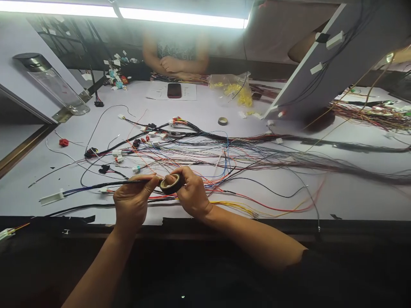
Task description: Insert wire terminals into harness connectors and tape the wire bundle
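My left hand pinches a black-taped wire bundle that runs left to a white connector. Close beside it, my right hand grips a roll of black electrical tape, its pale core facing me. The roll is right by the left fingertips; whether a strip joins it to the bundle is too small to tell. Under and behind both hands spread loose wires in red, blue, yellow and black, with several connectors on their ends, among them a black one.
A second tape roll lies farther back. Behind are a phone on paper and a plastic bag of yellow parts. A glass bottle stands left, a slanted panel right. Another person's folded hands rest across the table.
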`<action>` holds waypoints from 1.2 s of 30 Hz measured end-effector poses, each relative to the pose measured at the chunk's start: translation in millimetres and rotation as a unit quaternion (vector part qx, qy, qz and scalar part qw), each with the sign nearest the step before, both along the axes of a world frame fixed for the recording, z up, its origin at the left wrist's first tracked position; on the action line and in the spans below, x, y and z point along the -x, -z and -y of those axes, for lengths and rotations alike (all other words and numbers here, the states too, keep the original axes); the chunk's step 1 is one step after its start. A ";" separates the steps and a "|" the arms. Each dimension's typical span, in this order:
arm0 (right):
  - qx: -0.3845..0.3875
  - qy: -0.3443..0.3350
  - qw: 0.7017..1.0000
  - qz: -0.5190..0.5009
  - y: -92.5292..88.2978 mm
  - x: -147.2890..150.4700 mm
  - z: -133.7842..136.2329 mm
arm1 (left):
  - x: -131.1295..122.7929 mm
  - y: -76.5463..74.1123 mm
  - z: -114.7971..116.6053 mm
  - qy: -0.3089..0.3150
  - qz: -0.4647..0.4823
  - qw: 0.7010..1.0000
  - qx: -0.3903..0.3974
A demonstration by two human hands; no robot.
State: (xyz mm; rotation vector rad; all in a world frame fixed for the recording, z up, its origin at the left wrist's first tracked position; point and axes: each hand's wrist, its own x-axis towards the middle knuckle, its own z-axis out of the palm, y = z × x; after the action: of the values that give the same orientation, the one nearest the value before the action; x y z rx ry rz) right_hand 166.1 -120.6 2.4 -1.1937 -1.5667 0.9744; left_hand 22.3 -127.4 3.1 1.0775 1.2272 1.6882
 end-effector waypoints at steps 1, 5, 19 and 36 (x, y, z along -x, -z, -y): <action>0.020 -0.006 1.000 -0.020 -0.7 0.5 -1.0 | -0.1 0.7 0.8 -0.005 -0.004 1.000 -0.005; 0.077 -0.023 0.992 -0.098 2.2 2.2 -7.1 | -1.4 3.3 3.2 -0.009 -0.025 1.000 -0.007; 0.069 -0.045 0.996 -0.041 3.9 -7.5 -15.8 | -1.2 9.4 8.9 0.019 -0.089 0.993 0.080; 0.094 -0.221 0.962 0.127 -4.4 -35.8 -41.2 | 2.9 -18.1 5.5 0.000 -0.334 0.936 -0.115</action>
State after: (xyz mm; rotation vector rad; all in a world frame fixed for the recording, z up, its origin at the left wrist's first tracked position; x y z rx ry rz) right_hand 201.9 -79.4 6.8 -1.1529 -2.0385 1.3222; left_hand 19.4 -132.8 21.2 1.8989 1.4463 1.5335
